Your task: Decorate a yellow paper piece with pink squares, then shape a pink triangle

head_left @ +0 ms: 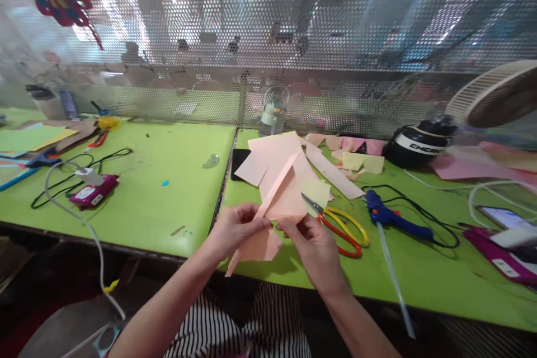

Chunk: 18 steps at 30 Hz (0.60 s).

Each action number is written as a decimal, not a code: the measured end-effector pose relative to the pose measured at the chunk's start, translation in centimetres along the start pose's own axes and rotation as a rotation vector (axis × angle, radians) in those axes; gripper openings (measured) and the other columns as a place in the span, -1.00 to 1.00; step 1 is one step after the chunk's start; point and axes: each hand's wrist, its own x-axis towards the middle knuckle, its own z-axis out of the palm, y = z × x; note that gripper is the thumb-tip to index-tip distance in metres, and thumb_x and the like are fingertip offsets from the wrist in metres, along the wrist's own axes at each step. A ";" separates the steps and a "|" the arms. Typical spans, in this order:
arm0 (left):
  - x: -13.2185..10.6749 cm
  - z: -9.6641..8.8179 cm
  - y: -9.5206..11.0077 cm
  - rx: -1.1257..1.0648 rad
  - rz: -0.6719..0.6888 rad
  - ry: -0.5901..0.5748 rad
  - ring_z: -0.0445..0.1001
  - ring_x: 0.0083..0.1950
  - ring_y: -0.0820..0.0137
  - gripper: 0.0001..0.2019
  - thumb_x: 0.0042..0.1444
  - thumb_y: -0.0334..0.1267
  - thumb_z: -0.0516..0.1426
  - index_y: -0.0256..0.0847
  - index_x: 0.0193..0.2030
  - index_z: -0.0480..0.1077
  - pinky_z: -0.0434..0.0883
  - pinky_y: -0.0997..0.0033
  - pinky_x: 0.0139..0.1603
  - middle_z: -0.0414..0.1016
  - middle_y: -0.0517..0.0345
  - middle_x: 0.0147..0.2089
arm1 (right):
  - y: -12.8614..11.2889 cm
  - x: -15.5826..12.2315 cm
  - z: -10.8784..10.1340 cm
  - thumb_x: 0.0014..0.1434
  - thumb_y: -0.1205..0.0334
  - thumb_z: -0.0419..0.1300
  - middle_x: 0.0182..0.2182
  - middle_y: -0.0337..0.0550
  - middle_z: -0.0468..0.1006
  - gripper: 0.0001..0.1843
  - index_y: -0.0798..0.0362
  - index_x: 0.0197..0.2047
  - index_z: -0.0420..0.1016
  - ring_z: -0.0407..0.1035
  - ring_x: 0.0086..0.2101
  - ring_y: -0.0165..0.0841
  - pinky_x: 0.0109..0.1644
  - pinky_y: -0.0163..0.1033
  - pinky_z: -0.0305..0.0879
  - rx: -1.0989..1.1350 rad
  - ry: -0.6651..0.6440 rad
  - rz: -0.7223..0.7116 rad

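Note:
My left hand (239, 230) pinches a long, narrow peach paper strip (277, 185), which slants up and away over the table. Close beside it, my right hand (315, 246) has thumb and fingers closed on the near edge of a peach sheet of paper (289, 201). Whether strip and sheet are one piece I cannot tell. Below my left hand a cut peach paper piece (260, 246) shows. Right of the sheet lie scissors (335, 226) with red and yellow handles, blades pointing left. More pale pink paper (272, 151) is spread behind.
A blue glue gun (394, 221) with a clear glue stick and black cord lies at right, near a magenta power strip (499, 257). A black phone-like slab (240, 164), a clear bottle (272, 117) and a black bottle (419, 145) stand or lie behind. Perforated metal screen (188, 28) borders the table.

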 end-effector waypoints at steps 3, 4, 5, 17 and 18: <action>0.0 -0.5 -0.4 0.077 0.038 -0.008 0.28 -0.46 0.52 -0.66 -0.07 0.00 0.34 -0.25 -0.43 0.41 0.19 0.49 -0.43 0.41 0.23 -0.47 | 0.1 -0.1 0.2 0.07 -0.10 0.30 -0.43 -0.14 0.65 -0.67 0.02 -0.35 0.61 0.50 -0.40 -0.28 -0.33 -0.23 0.44 -0.075 0.014 -0.068; 0.0 -0.6 -0.5 0.090 0.045 -0.007 0.27 -0.46 0.52 -0.66 -0.07 0.00 0.33 -0.25 -0.44 0.41 0.18 0.49 -0.44 0.40 0.24 -0.47 | 0.1 -0.1 0.2 0.08 -0.11 0.30 -0.46 -0.15 0.64 -0.66 0.02 -0.37 0.61 0.48 -0.43 -0.29 -0.34 -0.23 0.42 -0.096 0.022 -0.075; 0.1 -0.8 -0.6 0.092 0.047 -0.003 0.27 -0.47 0.52 -0.65 -0.07 0.00 0.34 -0.25 -0.45 0.40 0.18 0.49 -0.44 0.38 0.25 -0.48 | 0.1 -0.1 0.2 0.09 -0.12 0.29 -0.48 -0.14 0.63 -0.65 0.02 -0.40 0.60 0.46 -0.45 -0.30 -0.36 -0.23 0.41 -0.108 0.029 -0.077; 1.1 -0.4 0.1 -0.029 -0.031 -0.001 0.42 -0.46 0.47 -0.61 -0.18 0.01 0.40 -0.24 -0.44 0.41 0.35 0.44 -0.39 0.50 0.18 -0.45 | -1.5 1.7 -3.0 0.02 -0.12 0.36 -0.38 -0.21 0.57 -0.57 0.00 -0.16 0.54 0.38 -0.41 -0.37 -0.37 -0.31 0.32 -0.071 -0.032 -0.091; 1.0 -0.3 0.0 -0.024 -0.040 -0.011 0.41 -0.47 0.47 -0.61 -0.18 0.01 0.40 -0.24 -0.44 0.41 0.34 0.45 -0.40 0.50 0.19 -0.45 | -1.5 1.5 -2.8 0.02 -0.11 0.37 -0.43 -0.23 0.54 -0.63 0.00 -0.26 0.53 0.37 -0.43 -0.37 -0.37 -0.30 0.31 -0.096 -0.046 -0.090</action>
